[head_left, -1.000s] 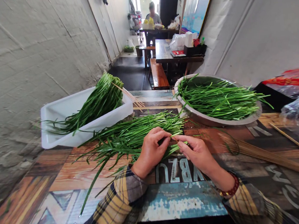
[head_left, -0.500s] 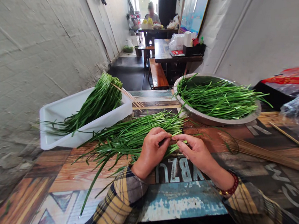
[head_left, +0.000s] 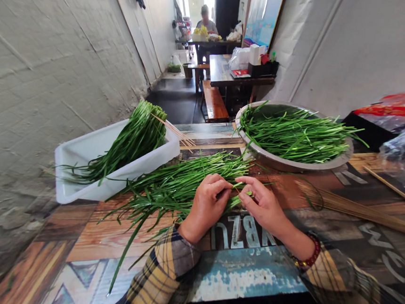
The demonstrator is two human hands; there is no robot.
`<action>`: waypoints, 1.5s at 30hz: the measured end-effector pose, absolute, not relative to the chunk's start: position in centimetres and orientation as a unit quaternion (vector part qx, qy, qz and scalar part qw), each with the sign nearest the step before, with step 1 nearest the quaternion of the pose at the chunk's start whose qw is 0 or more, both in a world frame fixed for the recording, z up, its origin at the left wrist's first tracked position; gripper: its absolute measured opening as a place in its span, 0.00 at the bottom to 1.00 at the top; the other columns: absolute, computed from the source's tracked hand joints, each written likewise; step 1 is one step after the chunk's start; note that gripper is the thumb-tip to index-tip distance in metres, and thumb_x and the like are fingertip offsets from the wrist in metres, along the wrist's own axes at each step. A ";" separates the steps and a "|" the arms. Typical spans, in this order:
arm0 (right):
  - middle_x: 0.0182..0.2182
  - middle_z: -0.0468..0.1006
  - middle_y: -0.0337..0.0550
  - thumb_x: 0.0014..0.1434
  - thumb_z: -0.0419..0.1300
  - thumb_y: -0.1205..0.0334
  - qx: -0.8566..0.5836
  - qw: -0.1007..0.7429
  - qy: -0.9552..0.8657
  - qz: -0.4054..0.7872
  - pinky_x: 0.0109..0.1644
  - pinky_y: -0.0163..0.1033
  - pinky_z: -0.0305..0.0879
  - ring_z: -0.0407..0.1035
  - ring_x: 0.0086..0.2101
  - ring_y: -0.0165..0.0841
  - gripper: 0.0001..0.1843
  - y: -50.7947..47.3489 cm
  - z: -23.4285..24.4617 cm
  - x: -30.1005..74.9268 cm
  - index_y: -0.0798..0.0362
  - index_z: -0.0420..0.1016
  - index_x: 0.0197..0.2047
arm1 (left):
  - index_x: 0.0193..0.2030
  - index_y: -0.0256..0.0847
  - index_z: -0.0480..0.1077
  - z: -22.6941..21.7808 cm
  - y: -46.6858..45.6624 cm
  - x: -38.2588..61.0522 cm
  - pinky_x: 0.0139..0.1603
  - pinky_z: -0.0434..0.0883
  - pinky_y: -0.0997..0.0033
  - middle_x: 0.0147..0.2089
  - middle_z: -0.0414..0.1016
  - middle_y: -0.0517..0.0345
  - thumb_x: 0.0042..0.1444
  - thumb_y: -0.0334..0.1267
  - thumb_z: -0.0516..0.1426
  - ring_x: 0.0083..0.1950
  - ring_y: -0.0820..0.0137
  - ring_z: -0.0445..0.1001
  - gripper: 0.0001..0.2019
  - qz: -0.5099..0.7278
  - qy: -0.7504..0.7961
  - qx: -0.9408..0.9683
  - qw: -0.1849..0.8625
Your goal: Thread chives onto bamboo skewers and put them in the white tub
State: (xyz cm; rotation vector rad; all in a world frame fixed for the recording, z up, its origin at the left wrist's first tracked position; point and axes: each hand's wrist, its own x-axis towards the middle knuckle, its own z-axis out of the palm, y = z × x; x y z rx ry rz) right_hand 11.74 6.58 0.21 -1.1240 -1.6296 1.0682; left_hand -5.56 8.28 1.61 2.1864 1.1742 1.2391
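A loose pile of green stalks [head_left: 176,180] is spread on the bench [head_left: 248,273], a white tray [head_left: 150,161] beyond it to the left, a basin [head_left: 285,164] beyond it to the right. At the pile's right end, a stalk [head_left: 239,185] is pinched by the left hand [head_left: 207,206]; the right hand [head_left: 267,209] is held just beside, its grip unclear.

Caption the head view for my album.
Left hand and right hand close together at loose green stalks, white tray and grey bowl beyond.
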 end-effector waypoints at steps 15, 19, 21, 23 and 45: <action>0.25 0.71 0.34 0.59 0.56 0.54 -0.476 0.424 -0.594 0.492 0.22 0.31 0.60 0.62 0.18 0.25 0.15 7.1 0.0 11.6 0.53 0.68 0.47 | 0.38 0.39 0.73 2.5 8.1 -5.9 0.41 0.67 0.68 0.36 0.73 0.54 0.62 0.30 0.51 0.40 0.68 0.70 0.09 0.374 0.417 0.808 0.185; 0.25 0.72 0.35 0.57 0.58 0.55 -0.487 0.385 -0.592 0.513 0.21 0.31 0.60 0.64 0.18 0.25 0.13 7.1 0.6 11.6 0.54 0.70 0.42 | 0.44 0.40 0.73 2.8 8.5 -6.8 0.43 0.66 0.65 0.41 0.75 0.51 0.62 0.30 0.50 0.42 0.66 0.70 0.11 0.337 0.447 0.825 0.081; 0.27 0.73 0.36 0.55 0.58 0.56 -0.482 0.380 -0.602 0.511 0.21 0.31 0.61 0.65 0.19 0.25 0.12 7.0 0.9 11.7 0.54 0.71 0.41 | 0.45 0.41 0.73 3.0 8.7 -7.3 0.43 0.65 0.63 0.42 0.76 0.52 0.62 0.30 0.51 0.43 0.65 0.70 0.11 0.298 0.465 0.833 0.028; 0.27 0.73 0.36 0.55 0.58 0.58 -0.471 0.370 -0.616 0.511 0.22 0.31 0.62 0.65 0.19 0.25 0.10 6.9 1.0 11.7 0.53 0.70 0.40 | 0.42 0.42 0.73 3.1 8.9 -7.8 0.43 0.63 0.62 0.41 0.76 0.53 0.61 0.31 0.52 0.43 0.63 0.69 0.09 0.272 0.498 0.823 -0.030; 0.26 0.73 0.35 0.57 0.55 0.62 -0.460 0.337 -0.663 0.485 0.23 0.31 0.63 0.65 0.19 0.25 0.07 6.6 1.1 11.7 0.53 0.69 0.40 | 0.37 0.42 0.74 2.7 8.9 -7.3 0.41 0.60 0.63 0.39 0.72 0.53 0.62 0.36 0.54 0.42 0.64 0.64 0.08 0.227 0.510 0.828 -0.054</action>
